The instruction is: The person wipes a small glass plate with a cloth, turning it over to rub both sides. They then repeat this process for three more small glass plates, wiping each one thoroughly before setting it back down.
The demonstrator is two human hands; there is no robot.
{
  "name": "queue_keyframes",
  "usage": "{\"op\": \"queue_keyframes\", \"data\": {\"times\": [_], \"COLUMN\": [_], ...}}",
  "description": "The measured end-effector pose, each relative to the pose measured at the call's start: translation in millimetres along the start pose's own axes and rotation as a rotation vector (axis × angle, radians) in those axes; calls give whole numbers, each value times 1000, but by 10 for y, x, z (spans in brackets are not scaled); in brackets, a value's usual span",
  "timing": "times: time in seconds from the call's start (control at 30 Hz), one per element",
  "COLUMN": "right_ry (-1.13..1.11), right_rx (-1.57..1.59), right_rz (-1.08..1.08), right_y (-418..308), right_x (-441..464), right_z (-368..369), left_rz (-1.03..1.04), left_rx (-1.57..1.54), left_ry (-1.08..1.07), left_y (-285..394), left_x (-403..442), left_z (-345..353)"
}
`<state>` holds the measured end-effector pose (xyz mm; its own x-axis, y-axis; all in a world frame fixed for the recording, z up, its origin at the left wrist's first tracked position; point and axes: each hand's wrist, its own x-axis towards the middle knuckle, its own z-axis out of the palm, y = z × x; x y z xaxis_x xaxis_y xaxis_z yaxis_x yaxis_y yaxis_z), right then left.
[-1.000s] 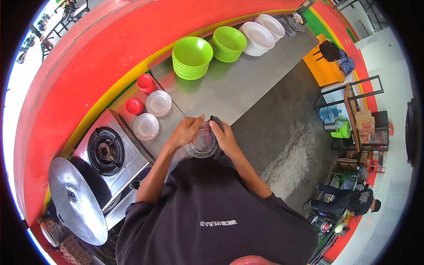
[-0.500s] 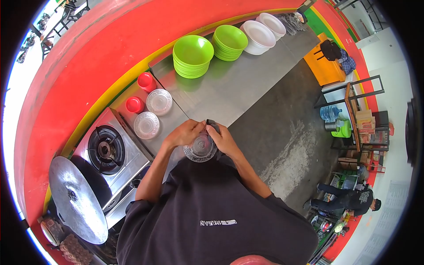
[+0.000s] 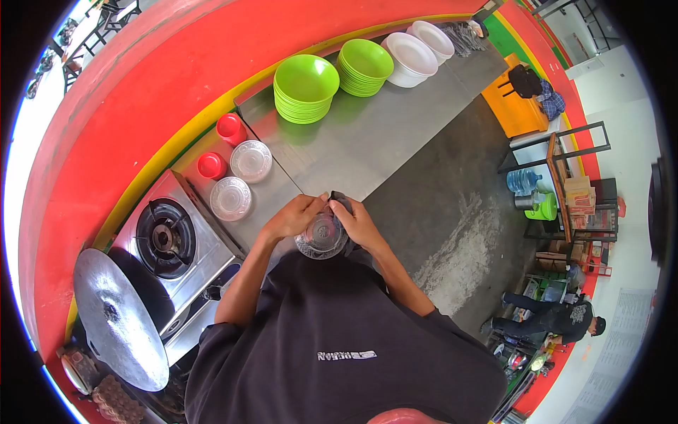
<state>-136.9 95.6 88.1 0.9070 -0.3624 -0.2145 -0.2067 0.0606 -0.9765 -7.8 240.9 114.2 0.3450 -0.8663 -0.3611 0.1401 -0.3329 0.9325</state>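
Observation:
Close to my chest, my left hand [image 3: 291, 216] grips the rim of a clear patterned glass dish [image 3: 321, 239]. On the dish's other side, my right hand [image 3: 357, 222] pinches its edge through a dark cloth [image 3: 342, 201], part of which hangs behind the dish. My fingertips nearly meet at the far rim. Two similar clear dishes, one nearer the stove [image 3: 230, 198] and one farther off [image 3: 251, 161], lie on the metal counter beside two red cups [image 3: 212, 165].
Stacked green bowls [image 3: 306, 79] and white bowls [image 3: 412, 56] line the counter's wall side. At left are a gas burner [image 3: 166, 238] and a large metal lid [image 3: 120, 318]. Another person [image 3: 558, 318] is at the far right.
The glass dish has tilted and shifted slightly in my hands since a second ago. Both hands have moved a little, and the whole view has shifted slightly.

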Motion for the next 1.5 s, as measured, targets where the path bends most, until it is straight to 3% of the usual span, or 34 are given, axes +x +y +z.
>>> {"op": "queue_keyframes", "data": {"times": [0.13,0.2,0.33,0.47,0.57,0.67,0.83,0.93,1.07,1.17,1.2,1.33,1.5], "right_ry": [-29,48,270,514,476,103,31,86,296,420,396,393,407], "right_rx": [-15,-85,-124,29,-359,-761,-1044,-1119,-1099,-712,-683,-522,-92], "right_rz": [24,13,-54,-275,-590,-765,-599,-596,-623,-595,-457,-446,-163], "right_y": [-154,-103,-111,-189,-104,-118,-147,-169,-235,-105,-92,-37,183], "right_x": [43,101,108,-48,-207,-334,-333,-292,-246,-32,-30,-52,-26], "right_z": [-52,-117,-138,67,135,173,371,403,445,287,224,135,48], "left_rz": [55,77,0,25,58,104,122,145,218,80,49,72,52], "left_rx": [-227,-529,-809,-1006,-1067,-992,-982,-888,-789,-734,-781,-673,-600], "left_ry": [6,-12,-77,-12,9,117,300,279,380,222,321,367,403], "left_y": [-279,-359,-316,-325,-362,-410,-520,-467,-528,-379,-203,-285,-310], "left_x": [144,184,49,-1,-9,59,96,88,186,53,3,26,11], "left_z": [67,177,252,279,255,290,374,355,372,322,411,495,520]}}
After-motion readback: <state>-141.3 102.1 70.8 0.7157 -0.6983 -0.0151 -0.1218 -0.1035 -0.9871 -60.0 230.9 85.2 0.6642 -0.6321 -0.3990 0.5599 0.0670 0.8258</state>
